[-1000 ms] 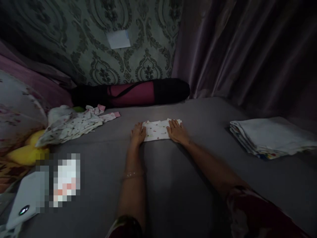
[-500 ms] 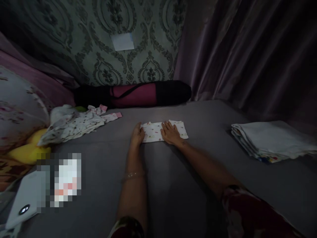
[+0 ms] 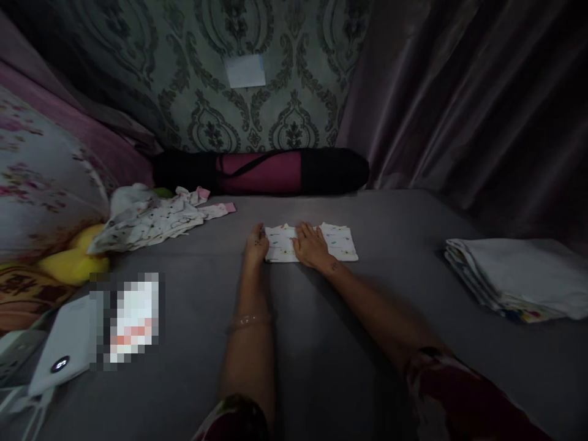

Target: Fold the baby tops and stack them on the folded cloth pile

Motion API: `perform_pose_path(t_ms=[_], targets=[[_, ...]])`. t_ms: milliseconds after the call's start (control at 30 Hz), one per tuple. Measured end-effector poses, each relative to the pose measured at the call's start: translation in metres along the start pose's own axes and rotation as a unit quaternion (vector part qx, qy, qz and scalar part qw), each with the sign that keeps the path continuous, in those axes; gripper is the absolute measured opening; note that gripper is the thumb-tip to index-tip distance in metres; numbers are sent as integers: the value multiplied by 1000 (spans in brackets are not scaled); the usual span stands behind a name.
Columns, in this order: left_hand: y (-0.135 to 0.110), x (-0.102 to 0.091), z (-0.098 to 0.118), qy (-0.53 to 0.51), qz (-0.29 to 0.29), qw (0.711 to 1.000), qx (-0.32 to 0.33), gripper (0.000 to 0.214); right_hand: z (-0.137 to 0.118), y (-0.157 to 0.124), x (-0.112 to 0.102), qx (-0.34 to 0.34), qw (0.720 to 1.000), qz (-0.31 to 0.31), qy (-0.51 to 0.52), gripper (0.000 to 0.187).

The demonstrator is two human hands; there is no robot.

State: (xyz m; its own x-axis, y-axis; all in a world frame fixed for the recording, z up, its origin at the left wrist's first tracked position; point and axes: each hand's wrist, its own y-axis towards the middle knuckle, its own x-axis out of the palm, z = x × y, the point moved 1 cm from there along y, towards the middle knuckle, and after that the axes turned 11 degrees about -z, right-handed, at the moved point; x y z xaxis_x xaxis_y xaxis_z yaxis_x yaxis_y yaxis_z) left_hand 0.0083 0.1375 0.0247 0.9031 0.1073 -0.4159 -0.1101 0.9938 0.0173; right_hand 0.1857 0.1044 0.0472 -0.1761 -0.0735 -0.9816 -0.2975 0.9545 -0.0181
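Observation:
A small white cloth (image 3: 340, 242) with a scattered small print lies folded into a flat rectangle on the grey bed sheet (image 3: 321, 343). At its left end, my left hand (image 3: 256, 246) is closed around the edge, its fingers partly hidden. My right hand (image 3: 311, 246) lies flat across the middle of the cloth, palm down, fingers stretched out. The right end of the cloth shows beyond that hand.
Crumpled baby clothes (image 3: 156, 223) with pink cuffs lie at left, beside a yellow plush (image 3: 76, 263). Nearer are a white power bank (image 3: 68, 343) and a blurred-out item. Folded white cloths (image 3: 523, 269) are stacked at right. A black and maroon long bag (image 3: 260, 173) lies along the wall.
The cloth's upper face now shows greenish and dark marks where reddish ones showed before. My right hand sits slightly further left on it. The view has shifted a little left.

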Motion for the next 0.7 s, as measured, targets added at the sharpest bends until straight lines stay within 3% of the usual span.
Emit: perform_pose_path(t_ms=[300,700], targets=[[0,-4,4,-15,40,999,-33,46,-15,8,6,-16,1000,-7,-7,58],[-5,-6,8,29,34,999,-19,45,-34,21,12,-29,999,-35,0,60]])
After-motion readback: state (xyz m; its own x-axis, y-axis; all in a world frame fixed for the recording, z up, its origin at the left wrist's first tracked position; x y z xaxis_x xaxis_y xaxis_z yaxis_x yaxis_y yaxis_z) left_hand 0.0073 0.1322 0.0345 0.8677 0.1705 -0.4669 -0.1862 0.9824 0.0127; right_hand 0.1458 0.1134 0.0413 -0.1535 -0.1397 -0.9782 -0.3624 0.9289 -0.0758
